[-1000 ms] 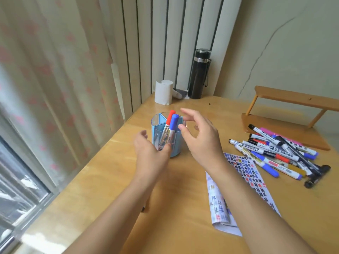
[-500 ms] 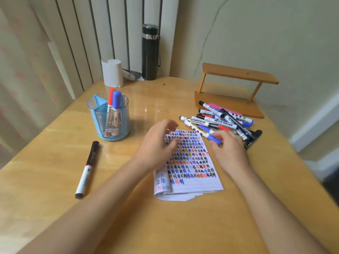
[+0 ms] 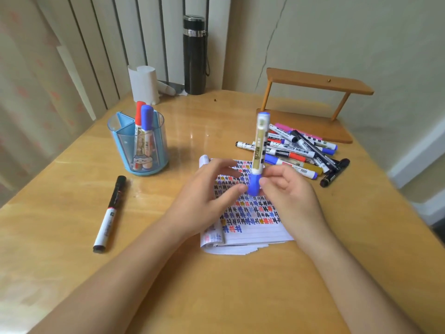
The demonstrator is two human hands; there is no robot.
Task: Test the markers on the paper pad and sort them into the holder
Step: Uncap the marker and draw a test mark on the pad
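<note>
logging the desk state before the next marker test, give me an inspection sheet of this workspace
surface: wooden table, glossy
job's things: blue-capped marker upright, cap down, over the paper pad, partly filled with test marks; holder holds two markers; marker pile right of pad; black marker lies alone left
clutter: black flask, paper roll, wooden shelf toward far edge
grippers: right hand pinches the marker at its cap; left hand touches the cap with its thumb, grip unclear
cables: nothing seen
surroundings: curtain left, blinds behind, cracked wall right
</note>
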